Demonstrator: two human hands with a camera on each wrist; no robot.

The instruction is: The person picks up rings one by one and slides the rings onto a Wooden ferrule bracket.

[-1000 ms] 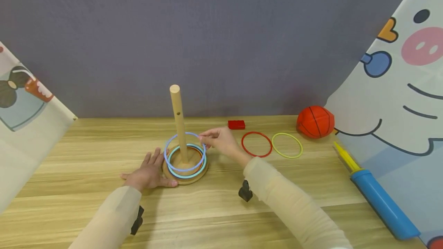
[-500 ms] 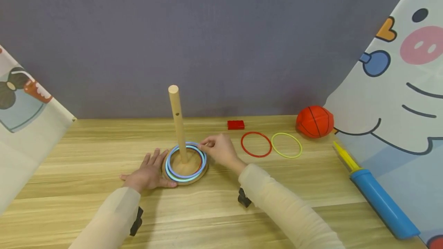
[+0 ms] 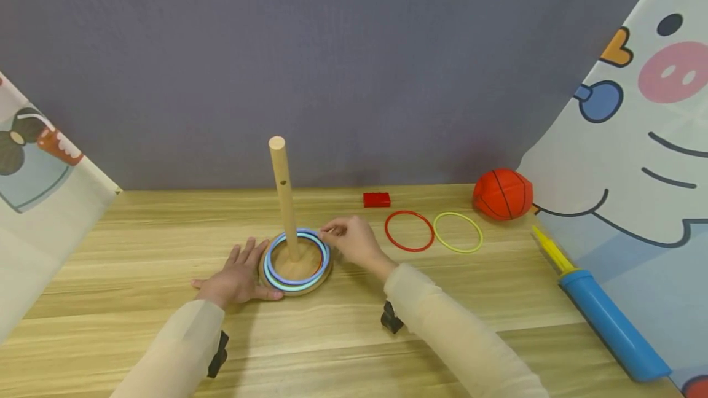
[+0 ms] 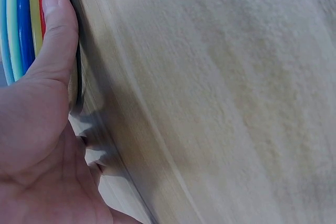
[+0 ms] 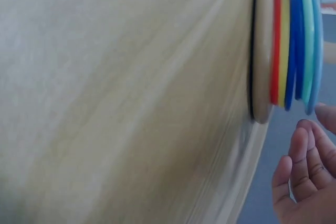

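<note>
An upright wooden post [image 3: 286, 201] rises from a round wooden base [image 5: 262, 51] in the head view. Around it lies a stack of rings, seen edge-on in the right wrist view: red [image 5: 275, 51], yellow [image 5: 284, 51], dark blue [image 5: 290, 66], mint [image 5: 309, 40] and, on top, light blue [image 5: 318, 51]. My left hand [image 3: 235, 278] lies with spread fingers against the base's left side, its thumb touching the base edge. My right hand [image 3: 356, 241] is at the stack's right rim. Its thumb and fingers stand apart close to the light blue ring, bent loosely with nothing between them.
A red ring [image 3: 389, 235] and a yellow ring [image 3: 480, 235] lie flat to the right. Behind them sits a small red block [image 3: 377, 200]. Farther right are a red ball [image 3: 503, 195] and a blue pump [image 3: 614, 324] with a yellow nozzle. A grey wall [image 3: 354, 78] closes the back.
The light blue ring has come down around the post onto the stack. My right hand lowered with it, and its fingers have let go. The left hand has stayed in place.
</note>
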